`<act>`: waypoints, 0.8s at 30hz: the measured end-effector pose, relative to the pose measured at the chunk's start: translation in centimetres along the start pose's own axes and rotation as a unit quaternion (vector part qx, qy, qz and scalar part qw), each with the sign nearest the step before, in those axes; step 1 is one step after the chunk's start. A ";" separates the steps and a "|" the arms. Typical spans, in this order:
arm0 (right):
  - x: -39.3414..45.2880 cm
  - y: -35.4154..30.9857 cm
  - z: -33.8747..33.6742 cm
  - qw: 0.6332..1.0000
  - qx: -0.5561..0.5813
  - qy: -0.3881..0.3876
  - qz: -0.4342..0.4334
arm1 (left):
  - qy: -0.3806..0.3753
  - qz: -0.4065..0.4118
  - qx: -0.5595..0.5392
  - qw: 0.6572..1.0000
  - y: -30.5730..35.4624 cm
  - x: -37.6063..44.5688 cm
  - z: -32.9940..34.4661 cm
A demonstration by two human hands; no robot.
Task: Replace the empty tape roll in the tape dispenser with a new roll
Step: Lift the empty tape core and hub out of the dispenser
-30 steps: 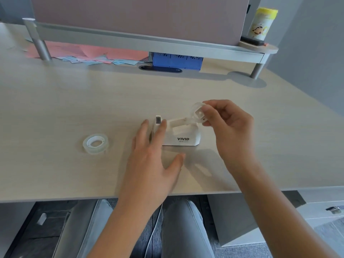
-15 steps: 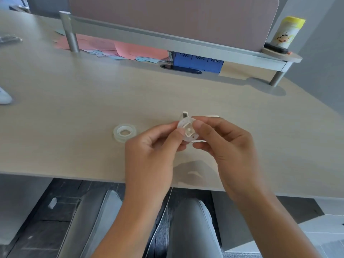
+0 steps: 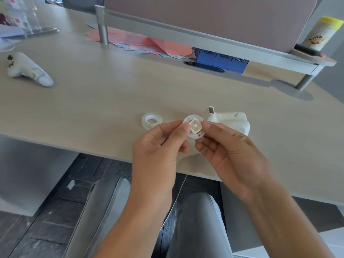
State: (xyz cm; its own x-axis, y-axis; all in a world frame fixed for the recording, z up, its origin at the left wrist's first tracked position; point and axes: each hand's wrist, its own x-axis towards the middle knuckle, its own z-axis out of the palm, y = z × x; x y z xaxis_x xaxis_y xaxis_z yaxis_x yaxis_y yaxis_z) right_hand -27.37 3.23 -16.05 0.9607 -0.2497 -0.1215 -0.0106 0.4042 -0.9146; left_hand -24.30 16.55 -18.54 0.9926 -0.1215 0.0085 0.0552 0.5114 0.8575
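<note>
Above the near edge of the pale wood-grain bench: one round white plastic spool with square hub, pinched between left hand and right hand. Behind, on the bench: one glossy clear tape roll; one smooth white dispenser, partly hidden.

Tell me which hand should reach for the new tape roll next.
Left. The new tape roll lies on the desk just beyond the left hand; the right hand can keep the empty core.
</note>
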 end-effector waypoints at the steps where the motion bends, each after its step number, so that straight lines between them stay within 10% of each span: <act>1: -0.1 0.1 0.1 1.000 0.007 -0.001 0.007 | 0.001 -0.003 -0.004 1.000 -0.1 0.0 -0.1; 24: -1.2 0.9 -0.1 0.998 0.049 0.022 0.021 | -0.021 -0.066 -0.118 0.991 -0.8 -1.0 0.7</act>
State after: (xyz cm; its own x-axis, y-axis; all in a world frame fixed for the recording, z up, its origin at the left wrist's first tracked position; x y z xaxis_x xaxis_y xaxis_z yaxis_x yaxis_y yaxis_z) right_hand -28.54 3.79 -16.82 0.9466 -0.2685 -0.1787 -0.0218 0.4996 -0.8660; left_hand -25.45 15.71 -18.86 0.9701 -0.2324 -0.0701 0.2124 0.6729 0.7085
